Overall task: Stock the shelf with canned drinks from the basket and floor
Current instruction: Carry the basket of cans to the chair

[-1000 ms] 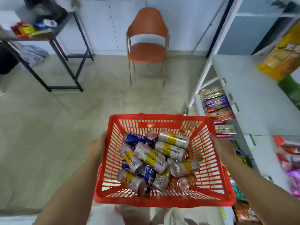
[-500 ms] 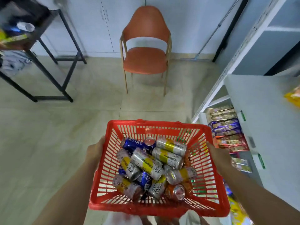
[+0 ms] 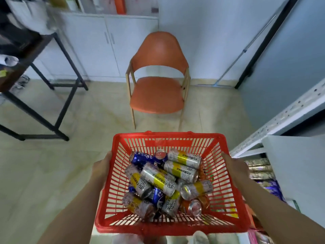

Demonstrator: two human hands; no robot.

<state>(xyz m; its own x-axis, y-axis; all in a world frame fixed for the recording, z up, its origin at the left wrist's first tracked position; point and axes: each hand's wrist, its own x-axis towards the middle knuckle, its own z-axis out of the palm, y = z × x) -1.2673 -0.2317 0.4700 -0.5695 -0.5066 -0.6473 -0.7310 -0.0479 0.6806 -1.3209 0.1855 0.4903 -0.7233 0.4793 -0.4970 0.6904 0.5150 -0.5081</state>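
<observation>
I carry a red plastic basket in front of me, above the floor. My left hand grips its left wall from outside and my right hand grips its right wall. Inside lie several canned drinks in a loose heap: silver-and-yellow ones, blue ones and an orange one. The white shelf stands at the right, its top board bare where it shows.
An orange chair stands straight ahead against the white wall. A black-framed table is at the left. Packaged snacks fill the lower shelf level at the right. A white bag lies below the basket.
The view has swung left and up: the chair is now centred and closer, and less of the shelf shows. Both hands keep hold of the basket; the cans have barely shifted.
</observation>
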